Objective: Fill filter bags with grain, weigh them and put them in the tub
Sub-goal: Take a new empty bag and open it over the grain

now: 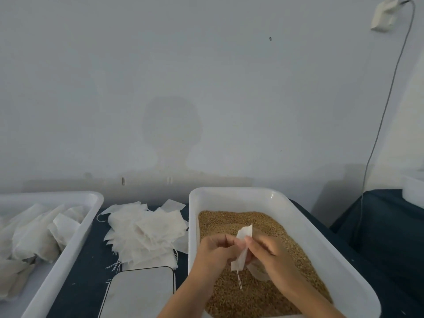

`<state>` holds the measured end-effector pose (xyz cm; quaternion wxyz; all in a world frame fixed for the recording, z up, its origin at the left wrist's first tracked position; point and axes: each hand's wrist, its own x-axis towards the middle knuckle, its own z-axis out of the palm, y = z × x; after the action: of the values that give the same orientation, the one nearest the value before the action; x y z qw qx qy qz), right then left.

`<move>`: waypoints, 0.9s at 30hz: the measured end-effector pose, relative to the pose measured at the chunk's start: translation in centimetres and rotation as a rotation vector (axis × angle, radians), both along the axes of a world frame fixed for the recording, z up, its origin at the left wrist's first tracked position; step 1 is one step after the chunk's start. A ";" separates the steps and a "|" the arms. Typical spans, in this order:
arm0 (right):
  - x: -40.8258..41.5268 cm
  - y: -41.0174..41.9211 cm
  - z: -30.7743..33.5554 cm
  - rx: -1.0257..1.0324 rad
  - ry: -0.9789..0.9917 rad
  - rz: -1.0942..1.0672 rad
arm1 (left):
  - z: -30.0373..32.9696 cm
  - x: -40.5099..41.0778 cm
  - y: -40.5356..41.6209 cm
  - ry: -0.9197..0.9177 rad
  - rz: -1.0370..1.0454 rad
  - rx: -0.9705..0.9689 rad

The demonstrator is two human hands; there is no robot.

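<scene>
Both hands are working above the grain tub, the white tub that is holding brown grain. The left hand and the right hand are meeting over the middle of that tub, and their fingers are curling narrow and pinching one white filter bag between them. The bag is standing roughly upright over the grain, its thin drawstring dangling down from its lower end. Something pale is showing under the right hand, perhaps a scoop, though the view is too poor to tell.

Just left of the grain tub, a loose heap of empty filter bags is lying on the dark-covered bench. In front of that heap, still left of the grain tub, a flat scale is sitting. Farther left of the grain tub, a second white tub is holding filled bags.
</scene>
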<state>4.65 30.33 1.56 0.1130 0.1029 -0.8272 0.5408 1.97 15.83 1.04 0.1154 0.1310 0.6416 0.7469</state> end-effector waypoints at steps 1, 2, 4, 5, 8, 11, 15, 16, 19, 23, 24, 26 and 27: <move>0.0 0.1 -0.1 0.010 -0.024 -0.020 | -0.1 0.1 0.1 0.066 0.049 -0.065; -0.1 0.1 -0.3 0.023 -0.050 -0.045 | -0.1 0.2 0.3 0.138 0.108 -0.146; -0.4 0.2 -0.7 0.096 -0.094 -0.120 | -0.3 0.6 0.6 0.292 0.239 -0.325; -0.5 0.3 -0.9 0.169 -0.109 -0.172 | -0.4 0.7 0.7 0.389 0.294 -0.405; -0.7 0.5 -0.9 0.307 -0.131 -0.269 | -0.6 1.1 1.2 0.752 0.339 -0.626; -0.7 0.7 -0.6 0.277 -0.169 -0.259 | -1.0 0.9 1.3 0.877 0.282 -0.852; -0.6 0.7 -0.3 0.052 -0.238 -0.208 | -1.3 1.0 1.6 0.805 0.215 -0.897; -0.4 0.7 0.0 -0.004 -0.265 -0.209 | -1.4 1.0 1.7 0.773 0.188 -0.926; -0.2 1.1 0.2 -0.027 -0.265 -0.263 | -1.3 0.7 1.5 0.691 0.184 -1.002; 0.4 2.6 0.2 0.744 -0.293 -0.446 | -1.2 0.5 1.2 0.709 0.290 -0.987; 0.4 3.2 -0.1 0.868 -0.366 -0.441 | -1.0 0.6 1.2 0.725 0.305 -0.991; 0.6 4.0 -0.4 0.986 -0.551 -0.358 | -0.8 0.7 1.3 0.747 0.330 -1.012; 0.7 4.2 -0.4 0.996 -0.603 -0.309 | -0.8 0.8 1.2 0.759 0.340 -1.023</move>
<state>5.36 34.51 1.12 -0.1113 -0.1359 -0.9819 0.0707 2.75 17.06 0.25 -0.1907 0.2106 0.9235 0.2578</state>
